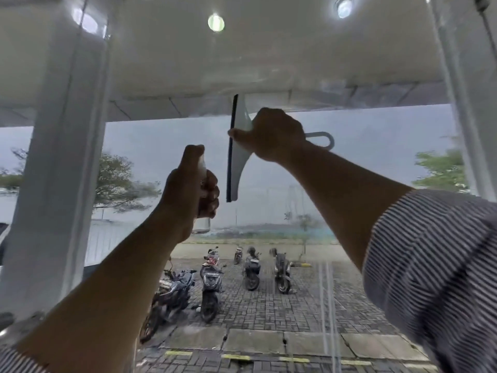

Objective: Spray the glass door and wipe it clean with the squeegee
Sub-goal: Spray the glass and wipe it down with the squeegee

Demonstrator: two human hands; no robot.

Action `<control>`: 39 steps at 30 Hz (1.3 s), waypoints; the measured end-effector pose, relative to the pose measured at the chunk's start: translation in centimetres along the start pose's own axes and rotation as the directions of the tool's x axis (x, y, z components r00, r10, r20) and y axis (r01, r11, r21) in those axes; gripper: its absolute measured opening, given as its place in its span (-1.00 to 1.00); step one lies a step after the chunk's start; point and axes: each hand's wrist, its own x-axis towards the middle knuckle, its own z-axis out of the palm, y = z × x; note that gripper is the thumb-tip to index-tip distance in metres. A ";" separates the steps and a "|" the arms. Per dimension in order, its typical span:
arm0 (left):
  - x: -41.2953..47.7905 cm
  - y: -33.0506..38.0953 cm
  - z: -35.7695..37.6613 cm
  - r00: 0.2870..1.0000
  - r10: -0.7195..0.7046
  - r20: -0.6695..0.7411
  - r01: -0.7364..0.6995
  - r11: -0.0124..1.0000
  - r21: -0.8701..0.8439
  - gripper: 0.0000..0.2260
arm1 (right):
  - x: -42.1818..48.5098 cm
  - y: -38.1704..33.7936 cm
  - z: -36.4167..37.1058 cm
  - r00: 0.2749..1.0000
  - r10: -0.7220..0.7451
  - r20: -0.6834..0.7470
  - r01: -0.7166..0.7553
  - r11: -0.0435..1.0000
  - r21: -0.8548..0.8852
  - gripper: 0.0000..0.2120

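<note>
Squeegee [240,160] stands upright against the glass door [376,146], blade leftward, with the right hand [271,135] clamped round its handle. The left hand [185,189] grips a clear spray bottle [202,224] just beside it, fingers curled round

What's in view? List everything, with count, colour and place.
squeegee: one, white with dark blade, centre, blade upright
bottle: one, clear, left of squeegee
glass: one pane, transparent, fills the view
motorbikes: about five, dark, parked outside on paving below
lights: at least two, white, ceiling above
pillar: one, white, left
trees: two, green, outside, far left and far right
sleeves: two, striped, lower corners
left hand: grips bottle
right hand: grips squeegee handle
</note>
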 end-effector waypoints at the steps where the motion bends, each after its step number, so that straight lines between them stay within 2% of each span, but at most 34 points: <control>1: 0.0 0.0 -1.0 1.000 -0.001 -0.006 0.001 1.000 0.011 -0.50 | 0.2 -1.1 0.9 1.000 -0.013 0.005 0.013 1.000 0.000 -0.49; 11: 1.1 -0.3 -6.7 1.000 0.003 -0.027 -0.001 0.998 0.067 -0.47 | 3.1 -7.8 5.5 0.997 -0.071 0.025 0.071 0.998 0.000 -0.54; 18: 2.7 -1.6 -6.8 1.000 -0.012 -0.012 0.013 0.996 0.092 -0.46 | 4.2 -8.2 6.1 0.999 -0.034 0.028 0.035 0.999 -0.042 -0.54; 26: 3.7 -2.2 -2.1 1.000 0.000 0.029 -0.002 0.996 0.089 -0.45 | 4.6 -3.1 3.4 0.998 0.041 0.041 -0.039 0.998 -0.053 -0.60; 39: 2.9 -2.1 5.5 0.997 0.022 0.080 -0.027 0.998 0.064 -0.45 | 2.4 8.1 -3.3 0.980 0.197 0.013 -0.194 0.973 -0.128 -0.50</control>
